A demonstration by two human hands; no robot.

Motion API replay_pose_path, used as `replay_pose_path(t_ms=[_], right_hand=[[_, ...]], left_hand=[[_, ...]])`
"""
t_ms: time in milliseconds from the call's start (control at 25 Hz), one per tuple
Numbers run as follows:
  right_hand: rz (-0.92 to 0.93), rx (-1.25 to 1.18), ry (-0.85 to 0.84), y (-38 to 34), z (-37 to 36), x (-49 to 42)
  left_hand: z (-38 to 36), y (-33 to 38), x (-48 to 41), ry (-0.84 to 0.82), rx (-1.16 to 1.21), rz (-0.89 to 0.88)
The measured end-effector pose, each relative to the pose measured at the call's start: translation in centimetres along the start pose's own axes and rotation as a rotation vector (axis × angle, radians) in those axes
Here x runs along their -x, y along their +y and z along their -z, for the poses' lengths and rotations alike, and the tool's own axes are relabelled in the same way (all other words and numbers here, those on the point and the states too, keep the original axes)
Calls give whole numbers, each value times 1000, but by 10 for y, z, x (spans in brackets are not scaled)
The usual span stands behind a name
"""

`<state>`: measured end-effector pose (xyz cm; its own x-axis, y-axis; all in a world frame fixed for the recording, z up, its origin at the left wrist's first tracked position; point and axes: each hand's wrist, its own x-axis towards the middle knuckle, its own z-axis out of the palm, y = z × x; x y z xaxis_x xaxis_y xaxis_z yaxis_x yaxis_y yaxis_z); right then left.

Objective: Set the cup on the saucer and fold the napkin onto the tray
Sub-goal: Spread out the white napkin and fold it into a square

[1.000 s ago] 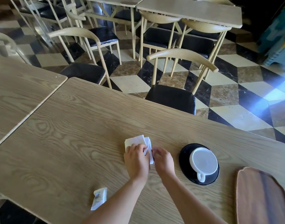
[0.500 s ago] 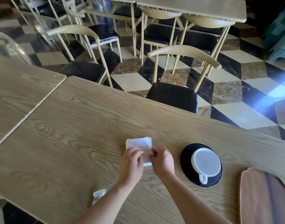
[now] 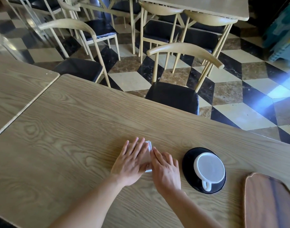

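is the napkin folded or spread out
Folded: the napkin is a small pad with layered edges, pressed on the table under the left hand, the right hand at its edge. It is not on the tray.

Light wood-grain desk (image 3: 75, 129) with rounded corners, viewed from its near edge. A second desk (image 3: 17, 89) of the same finish abuts it at 10 o'clock, with a narrow seam between the two.

Lying directly on the desk:
- **Napkin:** a folded white napkin (image 3: 150, 145), largely covered by the left hand (image 3: 131, 163) and right hand (image 3: 165, 170), which lie flat side by side with fingers straight.
- **Saucer:** a black saucer (image 3: 188, 160) at 3 o'clock of the napkin, near it but apart, bearing a white cup (image 3: 209, 168) whose handle points to 6 o'clock.
- **Tray:** a dark wooden tray (image 3: 269, 203) at 4 o'clock of the saucer, near it but apart, cut off by the lower right corner of the view.
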<state>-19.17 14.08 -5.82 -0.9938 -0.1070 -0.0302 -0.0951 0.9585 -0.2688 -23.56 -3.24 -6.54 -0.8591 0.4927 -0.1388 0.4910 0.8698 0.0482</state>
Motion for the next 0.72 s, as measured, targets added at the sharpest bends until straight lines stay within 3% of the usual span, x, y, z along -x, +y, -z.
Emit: replay_pose_path(t_ms=[120, 320, 720], right_hand=[[-14, -34, -31, -3, 4, -3], [93, -41, -125, 0, 4, -9], [77, -38, -182, -6, 19, -28]], left_hand=[[0, -1, 0, 3, 6, 8], [-7, 3, 6, 30, 98, 174], [4, 10, 30, 130, 136, 194]])
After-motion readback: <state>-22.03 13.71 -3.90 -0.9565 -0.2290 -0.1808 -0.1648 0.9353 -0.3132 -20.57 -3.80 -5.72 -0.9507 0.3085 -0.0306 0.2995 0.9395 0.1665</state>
